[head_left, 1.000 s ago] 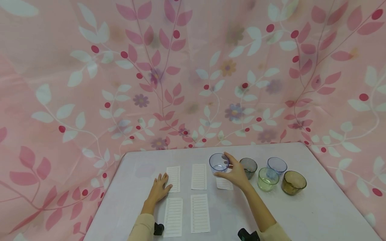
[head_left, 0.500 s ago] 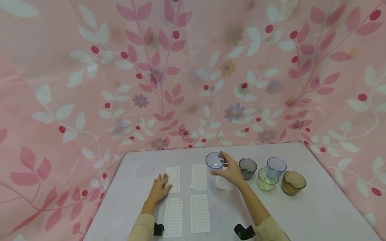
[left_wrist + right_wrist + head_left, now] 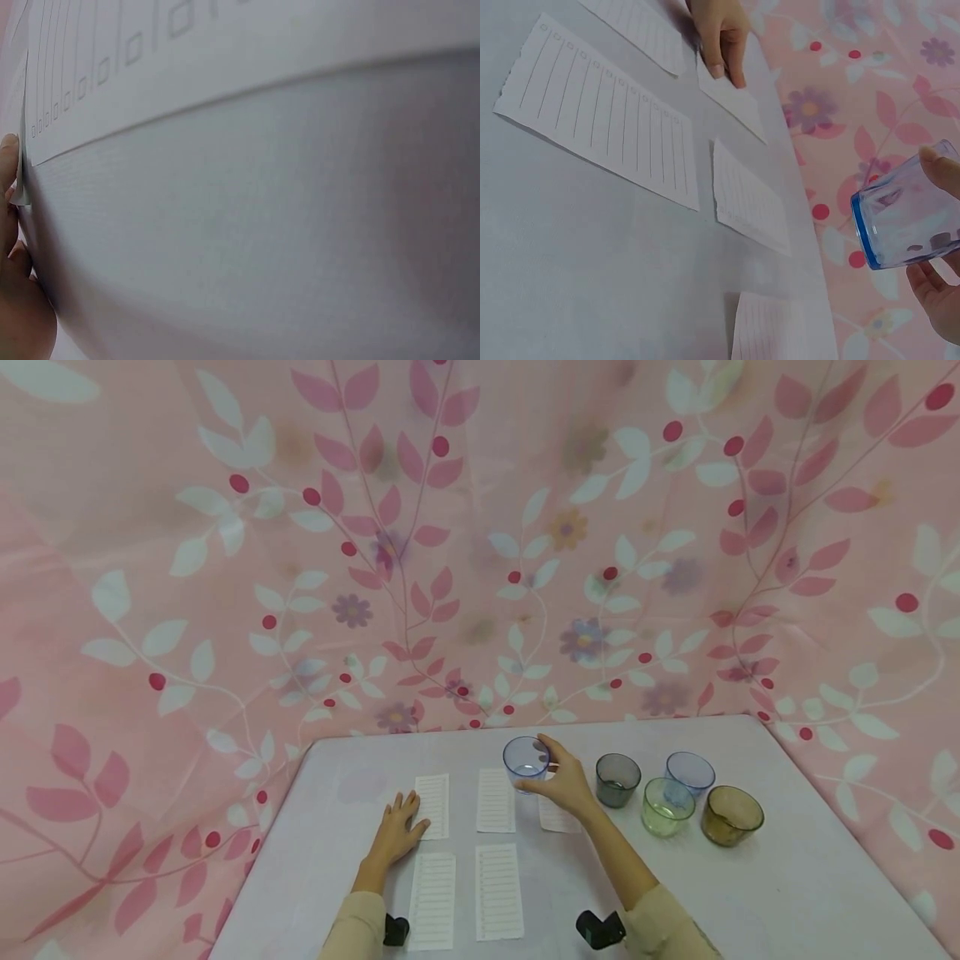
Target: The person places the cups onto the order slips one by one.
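My right hand [image 3: 564, 785] grips a clear blue glass tumbler [image 3: 525, 760] from its right side, thumb in front and fingers behind. The tumbler is upright and overlaps the top of the upper middle lined slip [image 3: 496, 810] in the head view. From the right wrist, the blue-rimmed glass [image 3: 900, 210] shows between thumb and fingers. My left hand [image 3: 393, 833] rests with spread fingers at the left edge of the upper left lined slip [image 3: 435, 810]. Only part of the left hand [image 3: 22, 307] appears in the left wrist view, at the edge.
Right of my right hand stand a grey glass [image 3: 618, 781], a second blue glass [image 3: 690, 768], a green glass [image 3: 667, 814] and an amber glass [image 3: 732, 817]. Two more slips lie nearer me, lower left [image 3: 432, 902] and lower middle [image 3: 498, 893]; another slip [image 3: 557, 816] lies partly behind my right hand.
My right hand has carried the blue tumbler leftward and slightly away from me, from above the right-hand slip toward the upper middle one. The left hand stays in place.
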Tool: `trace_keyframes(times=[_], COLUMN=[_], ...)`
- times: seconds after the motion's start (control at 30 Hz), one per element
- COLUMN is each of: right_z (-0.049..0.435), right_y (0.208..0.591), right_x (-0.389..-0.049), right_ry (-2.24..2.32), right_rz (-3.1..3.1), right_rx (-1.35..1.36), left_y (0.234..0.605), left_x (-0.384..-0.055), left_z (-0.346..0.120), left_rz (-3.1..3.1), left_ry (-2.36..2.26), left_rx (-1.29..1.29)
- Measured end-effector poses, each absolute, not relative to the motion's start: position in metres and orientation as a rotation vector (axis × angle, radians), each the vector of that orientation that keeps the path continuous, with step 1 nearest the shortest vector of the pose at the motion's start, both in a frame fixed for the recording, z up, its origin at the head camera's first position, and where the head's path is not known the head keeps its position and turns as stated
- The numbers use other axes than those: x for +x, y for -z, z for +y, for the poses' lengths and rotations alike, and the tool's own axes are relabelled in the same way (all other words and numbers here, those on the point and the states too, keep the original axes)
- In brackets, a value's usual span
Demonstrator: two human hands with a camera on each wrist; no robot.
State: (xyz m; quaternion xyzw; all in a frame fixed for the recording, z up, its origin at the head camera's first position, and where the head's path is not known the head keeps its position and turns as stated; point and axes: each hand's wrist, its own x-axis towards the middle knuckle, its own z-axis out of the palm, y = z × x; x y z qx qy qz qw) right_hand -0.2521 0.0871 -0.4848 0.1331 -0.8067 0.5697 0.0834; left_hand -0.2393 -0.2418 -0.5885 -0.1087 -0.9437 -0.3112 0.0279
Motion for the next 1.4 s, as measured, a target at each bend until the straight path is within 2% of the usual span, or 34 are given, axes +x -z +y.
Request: trace_keyframes(times=[0.67, 1.4], right_z=[0.061, 0.025], right_y=[0.496, 0.505], right_x=[-0.267, -0.282], right_ry=[-1.757, -1.739], right_rz=[-2.392, -2.488], right_rx=[0.345, 0.429], left_y=[0.589, 0.591], left_x=[-0.238, -0.240], left_z=[-0.240, -0.241], left_rz=[-2.904, -2.889], left_ry=[0.967, 1.004], left_rx=[-0.341, -0.320])
